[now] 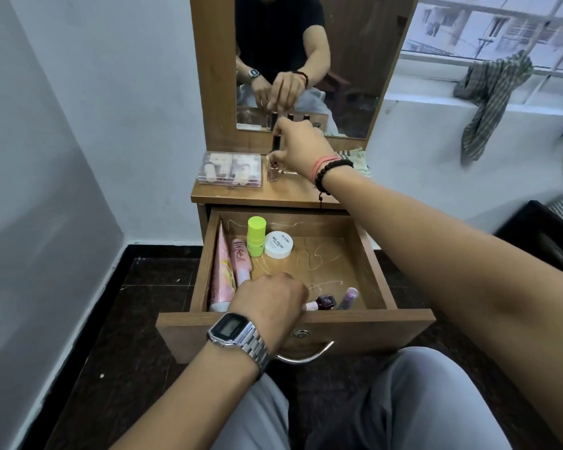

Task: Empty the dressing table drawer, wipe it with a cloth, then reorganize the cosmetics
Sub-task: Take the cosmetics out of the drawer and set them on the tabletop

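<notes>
The wooden drawer (376,261) of the dressing table stands pulled out. Inside lie a pink tube (222,274), a smaller pink tube (241,259), a lime-green stick (256,237), a white round jar (278,244), a dark red nail polish bottle (325,302) and a purple tube (348,297). My left hand (268,298) reaches into the drawer's front, fingers closed around a small pink-tipped item next to the dark bottle. My right hand (301,147) is over the tabletop (241,195), pinching a dark slim bottle (276,142) above a pink nail polish bottle (272,172).
A clear plastic box (229,168) of cosmetics sits at the tabletop's left. The mirror (348,66) rises behind it. A striped cloth (491,92) hangs on the window ledge at right, and another cloth (358,159) lies on the tabletop's right. My knees are below the drawer front.
</notes>
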